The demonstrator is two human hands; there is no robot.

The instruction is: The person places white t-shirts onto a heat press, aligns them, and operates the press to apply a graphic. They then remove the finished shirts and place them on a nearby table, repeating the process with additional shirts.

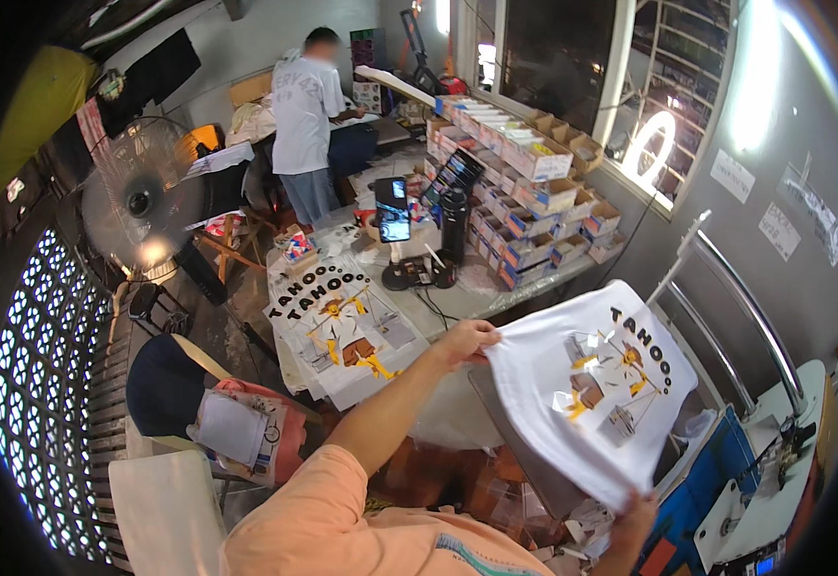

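A white T-shirt (534, 384) with black lettering and a cartoon figure in a yellow hat is stretched out at the right, over a dark flat plate (505, 413) of a press. My left hand (470, 343) pinches the shirt's far left corner, arm reaching forward. The near corner is gripped by my right hand (635, 518), partly hidden by the cloth and blurred. Shiny patches show on the print. Left of the shirt, printed sheets (342, 326) with the same picture lie on the table.
The press's chrome handle (750, 317) rises at the right. Stacked small cardboard boxes (534, 211) line the wall. A phone on a stand (393, 211) stands mid-table. Leftward are a standing fan (140, 202) and chairs (164, 509). Another person (303, 115) stands at the far table.
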